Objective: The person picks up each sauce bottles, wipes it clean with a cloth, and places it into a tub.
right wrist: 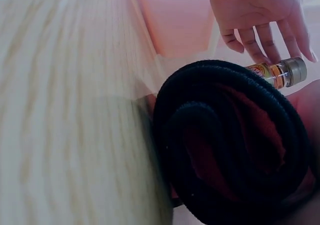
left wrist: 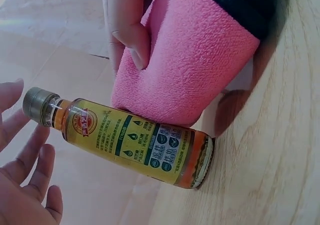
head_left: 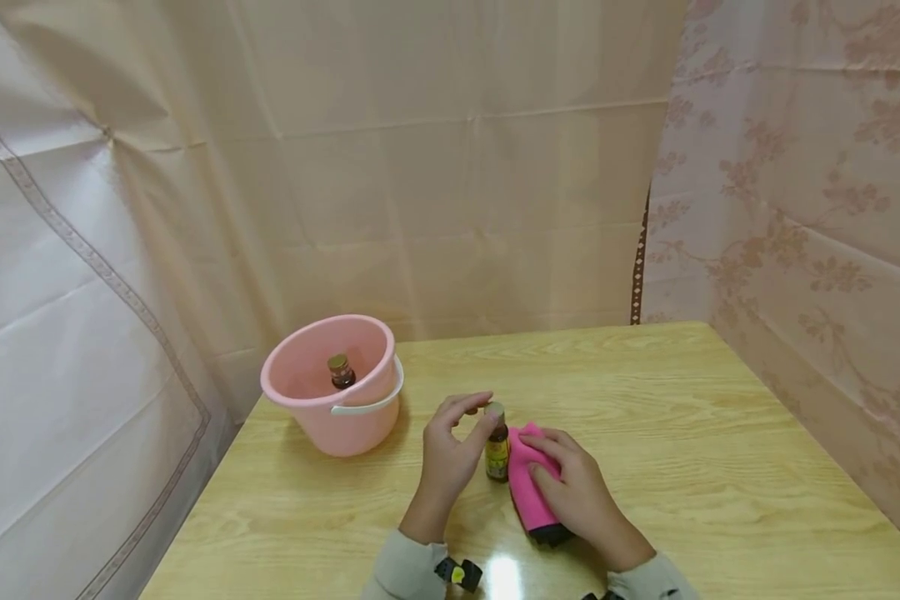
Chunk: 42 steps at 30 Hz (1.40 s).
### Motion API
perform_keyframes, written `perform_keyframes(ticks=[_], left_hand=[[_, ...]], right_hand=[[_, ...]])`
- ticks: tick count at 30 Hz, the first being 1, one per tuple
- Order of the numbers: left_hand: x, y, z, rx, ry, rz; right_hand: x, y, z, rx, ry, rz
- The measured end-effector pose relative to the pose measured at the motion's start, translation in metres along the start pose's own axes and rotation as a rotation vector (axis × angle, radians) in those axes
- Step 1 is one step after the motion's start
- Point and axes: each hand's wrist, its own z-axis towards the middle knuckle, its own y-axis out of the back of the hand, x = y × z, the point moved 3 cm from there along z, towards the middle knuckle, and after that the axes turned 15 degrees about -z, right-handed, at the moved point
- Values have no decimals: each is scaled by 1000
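A small glass oil bottle (head_left: 497, 458) with a yellow label and a greenish-gold cap stands upright on the table. Beside its cap is my left hand (head_left: 450, 446), its thumb and fingers spread apart with space between them. In the left wrist view the fingertips are right at the cap of the bottle (left wrist: 130, 135). My right hand (head_left: 581, 492) grips a rolled pink towel (head_left: 528, 483) from above, thumb on its near side. The towel stands close against the bottle's right side. Its dark-edged end (right wrist: 225, 140), coiled in layers, shows in the right wrist view.
At the back left of the wooden table (head_left: 682, 417) stands a pink bucket (head_left: 345, 429) with its white handle (head_left: 371, 407) hanging down. Inside it is another dark bottle (head_left: 341, 372) with a gold cap. Curtains (head_left: 457, 192) surround the table at the back and sides.
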Motion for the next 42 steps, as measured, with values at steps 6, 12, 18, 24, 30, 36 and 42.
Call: perform_keyframes(ticks=[6,12,18,24,30,36,42], left_hand=[[2,0,-3,-23,-10,25],[1,1,0,-23,-23,26],[2,3,1,-13,-11,21],[2,4,1,-2,-15,8],[2,4,1,12,7,7],[0,5,1,4,35,35],[0,5,1,13,47,38]], right_hand=[[-1,-1,-1,-8,-4,14],[4,4,-2,-115,131,103],[7,7,-3,-172,196,176],[9,7,-5,-152,205,215],[8,6,-5,-144,194,195],[5,2,-3,-118,177,163],[5,3,-2,-84,136,119]])
